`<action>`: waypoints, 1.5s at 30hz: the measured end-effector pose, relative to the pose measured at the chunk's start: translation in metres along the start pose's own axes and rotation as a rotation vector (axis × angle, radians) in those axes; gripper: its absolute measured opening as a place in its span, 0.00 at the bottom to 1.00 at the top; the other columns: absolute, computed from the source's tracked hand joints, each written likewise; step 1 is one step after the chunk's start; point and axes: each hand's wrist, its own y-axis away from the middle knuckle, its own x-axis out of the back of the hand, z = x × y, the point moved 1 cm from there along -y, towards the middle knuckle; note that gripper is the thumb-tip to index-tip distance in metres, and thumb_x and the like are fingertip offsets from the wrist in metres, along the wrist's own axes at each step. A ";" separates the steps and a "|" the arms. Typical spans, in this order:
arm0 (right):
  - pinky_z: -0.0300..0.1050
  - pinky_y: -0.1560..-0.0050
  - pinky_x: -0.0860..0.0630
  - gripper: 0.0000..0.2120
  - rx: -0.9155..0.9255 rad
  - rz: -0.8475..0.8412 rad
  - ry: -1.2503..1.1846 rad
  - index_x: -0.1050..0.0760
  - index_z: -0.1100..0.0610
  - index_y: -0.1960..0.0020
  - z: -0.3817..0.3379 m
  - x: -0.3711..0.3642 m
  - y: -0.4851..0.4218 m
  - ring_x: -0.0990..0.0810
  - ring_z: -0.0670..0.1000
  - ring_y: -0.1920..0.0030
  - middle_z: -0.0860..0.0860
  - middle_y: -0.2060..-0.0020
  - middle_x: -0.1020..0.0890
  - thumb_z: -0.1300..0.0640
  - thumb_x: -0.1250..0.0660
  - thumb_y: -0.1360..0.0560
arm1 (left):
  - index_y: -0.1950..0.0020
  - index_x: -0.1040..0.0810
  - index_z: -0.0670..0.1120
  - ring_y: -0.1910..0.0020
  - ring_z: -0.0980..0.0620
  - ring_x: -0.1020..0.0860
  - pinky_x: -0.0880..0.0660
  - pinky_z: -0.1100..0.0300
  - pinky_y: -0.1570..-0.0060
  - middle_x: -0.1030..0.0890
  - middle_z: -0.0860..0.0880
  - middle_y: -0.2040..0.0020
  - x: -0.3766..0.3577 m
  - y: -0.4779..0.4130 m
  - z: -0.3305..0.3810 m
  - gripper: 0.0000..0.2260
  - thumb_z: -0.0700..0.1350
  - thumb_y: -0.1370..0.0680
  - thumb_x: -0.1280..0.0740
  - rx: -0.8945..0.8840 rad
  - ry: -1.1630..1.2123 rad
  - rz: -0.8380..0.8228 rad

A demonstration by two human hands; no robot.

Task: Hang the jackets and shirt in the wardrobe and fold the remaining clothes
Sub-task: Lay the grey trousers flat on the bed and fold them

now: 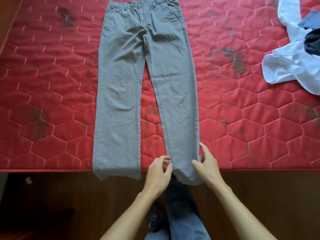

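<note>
Grey trousers [136, 80] lie flat and face up on the red quilted mattress [242, 118], waistband far from me, both hems hanging slightly over the near edge. My left hand [158, 174] hovers at the inner edge of the right-hand leg near the hem, fingers loosely curled and holding nothing. My right hand [207, 168] is at that leg's outer edge: the thumb lies on the fabric and the fingers curl at the side seam, pinching the cloth.
A white shirt [290, 66] lies crumpled at the mattress's right edge with dark garments [313, 42] on it. Below the mattress edge is a dark wooden floor [69, 205]. My own jeans-clad legs [183, 219] stand close to the bed.
</note>
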 end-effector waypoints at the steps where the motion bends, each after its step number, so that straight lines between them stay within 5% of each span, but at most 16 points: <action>1: 0.39 0.53 0.21 0.34 0.046 -0.057 -0.043 0.34 0.44 0.27 -0.012 -0.006 0.006 0.18 0.46 0.49 0.44 0.47 0.17 0.66 0.35 0.29 | 0.40 0.21 0.54 0.48 0.61 0.21 0.22 0.61 0.46 0.18 0.56 0.47 -0.001 -0.001 0.008 0.09 0.51 0.19 0.35 0.023 0.087 -0.001; 3: 0.34 0.52 0.21 0.31 0.121 -0.167 -0.136 0.32 0.39 0.30 -0.039 -0.018 0.018 0.18 0.40 0.47 0.34 0.47 0.19 0.65 0.34 0.27 | 0.43 0.20 0.58 0.49 0.60 0.19 0.20 0.55 0.46 0.17 0.56 0.49 0.002 -0.003 0.028 0.09 0.56 0.19 0.38 0.081 0.290 -0.025; 6: 0.38 0.51 0.20 0.22 0.164 -0.209 -0.136 0.27 0.40 0.35 -0.069 -0.039 0.024 0.18 0.37 0.51 0.38 0.53 0.16 0.60 0.34 0.24 | 0.48 0.18 0.55 0.51 0.57 0.17 0.21 0.58 0.48 0.15 0.55 0.53 0.016 -0.018 0.050 0.12 0.56 0.19 0.40 0.139 0.439 0.016; 11: 0.26 0.59 0.30 0.31 0.157 -0.387 -0.086 0.29 0.44 0.31 -0.106 -0.056 0.012 0.21 0.32 0.58 0.35 0.58 0.18 0.64 0.35 0.32 | 0.52 0.19 0.46 0.57 0.45 0.16 0.19 0.53 0.60 0.16 0.43 0.55 0.062 -0.068 0.045 0.07 0.42 0.18 0.36 0.340 0.522 0.114; 14: 0.36 0.55 0.25 0.35 0.164 -0.493 -0.015 0.35 0.43 0.27 -0.120 -0.064 0.006 0.19 0.41 0.57 0.44 0.56 0.16 0.62 0.38 0.32 | 0.43 0.22 0.44 0.68 0.54 0.17 0.22 0.61 0.73 0.18 0.44 0.57 0.099 -0.080 0.047 0.06 0.39 0.17 0.38 0.371 0.603 0.073; 18: 0.50 0.50 0.23 0.43 0.220 -0.627 0.206 0.52 0.43 0.21 -0.138 -0.097 0.005 0.20 0.62 0.50 0.60 0.51 0.18 0.58 0.40 0.32 | 0.43 0.22 0.48 0.63 0.56 0.19 0.21 0.60 0.62 0.16 0.47 0.57 0.140 -0.089 0.029 0.15 0.42 0.27 0.24 0.286 0.429 -0.024; 21: 0.54 0.46 0.23 0.44 0.310 -0.682 0.291 0.56 0.45 0.20 -0.162 -0.125 0.006 0.22 0.66 0.44 0.63 0.44 0.19 0.61 0.39 0.31 | 0.47 0.20 0.51 0.56 0.49 0.16 0.21 0.56 0.53 0.14 0.48 0.56 0.168 -0.092 0.006 0.11 0.43 0.29 0.30 0.221 0.229 -0.006; 27: 0.57 0.44 0.26 0.43 0.429 -0.738 0.425 0.58 0.47 0.19 -0.193 -0.181 0.004 0.23 0.66 0.42 0.60 0.40 0.21 0.61 0.37 0.27 | 0.47 0.19 0.44 0.58 0.53 0.19 0.23 0.64 0.58 0.15 0.49 0.57 0.214 -0.089 -0.046 0.10 0.32 0.20 0.37 0.284 0.335 0.159; 30: 0.52 0.44 0.24 0.41 0.314 -0.828 0.340 0.51 0.45 0.20 -0.186 -0.204 0.002 0.21 0.59 0.44 0.57 0.43 0.19 0.51 0.35 0.27 | 0.48 0.19 0.44 0.58 0.57 0.19 0.23 0.67 0.58 0.16 0.47 0.56 0.219 -0.089 -0.075 0.09 0.34 0.19 0.37 0.357 0.389 0.186; 32: 0.47 0.44 0.24 0.30 0.192 -0.779 0.223 0.32 0.46 0.27 -0.176 -0.207 -0.004 0.20 0.50 0.48 0.50 0.49 0.19 0.43 0.32 0.27 | 0.50 0.19 0.42 0.59 0.56 0.20 0.24 0.69 0.59 0.16 0.48 0.57 0.222 -0.092 -0.098 0.08 0.35 0.19 0.37 0.378 0.355 0.201; 35: 0.47 0.49 0.24 0.10 -0.032 -0.273 0.077 0.21 0.49 0.51 -0.144 -0.199 -0.026 0.21 0.45 0.55 0.45 0.57 0.21 0.44 0.31 0.26 | 0.49 0.19 0.42 0.56 0.50 0.16 0.21 0.66 0.60 0.14 0.49 0.57 0.230 -0.097 -0.126 0.05 0.35 0.20 0.34 0.428 0.339 0.130; 37: 0.51 0.48 0.24 0.10 -0.211 -0.031 0.105 0.25 0.51 0.51 -0.125 -0.190 -0.038 0.21 0.50 0.52 0.48 0.54 0.22 0.47 0.29 0.27 | 0.49 0.19 0.41 0.57 0.49 0.15 0.20 0.64 0.63 0.14 0.46 0.57 0.236 -0.097 -0.135 0.03 0.37 0.21 0.32 0.456 0.303 0.048; 41: 0.51 0.50 0.22 0.17 -0.534 -0.096 -0.127 0.24 0.54 0.49 -0.120 -0.197 -0.042 0.19 0.51 0.54 0.49 0.57 0.18 0.44 0.26 0.29 | 0.49 0.19 0.42 0.57 0.49 0.15 0.18 0.56 0.56 0.13 0.47 0.57 0.243 -0.095 -0.145 0.03 0.38 0.20 0.33 0.450 0.245 -0.151; 45: 0.57 0.52 0.18 0.15 -0.598 -0.196 -0.267 0.17 0.59 0.52 -0.125 -0.207 -0.029 0.14 0.56 0.54 0.53 0.58 0.13 0.48 0.23 0.30 | 0.48 0.21 0.39 0.61 0.52 0.15 0.21 0.62 0.60 0.13 0.45 0.59 0.251 -0.097 -0.147 0.04 0.35 0.20 0.34 0.490 0.289 -0.249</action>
